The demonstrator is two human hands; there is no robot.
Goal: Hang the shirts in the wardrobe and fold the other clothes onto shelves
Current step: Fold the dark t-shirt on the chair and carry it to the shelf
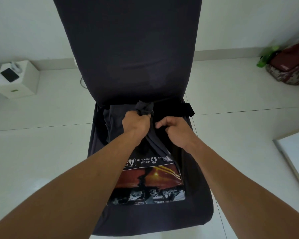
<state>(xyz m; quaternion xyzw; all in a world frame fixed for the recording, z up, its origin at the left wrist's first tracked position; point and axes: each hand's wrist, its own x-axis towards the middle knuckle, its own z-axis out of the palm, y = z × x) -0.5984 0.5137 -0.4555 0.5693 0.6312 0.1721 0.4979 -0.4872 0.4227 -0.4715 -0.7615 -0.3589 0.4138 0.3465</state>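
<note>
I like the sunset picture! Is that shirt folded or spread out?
Spread out: the printed shirt lies flat on the chair seat, picture up. The left hand grips bunched grey cloth beyond it.

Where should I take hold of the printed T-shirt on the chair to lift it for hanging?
Take the printed T-shirt at its near end, coming from the front of the chair seat. The print reads upside down, so the shoulders probably lie toward you, one for each side's grip.
</note>
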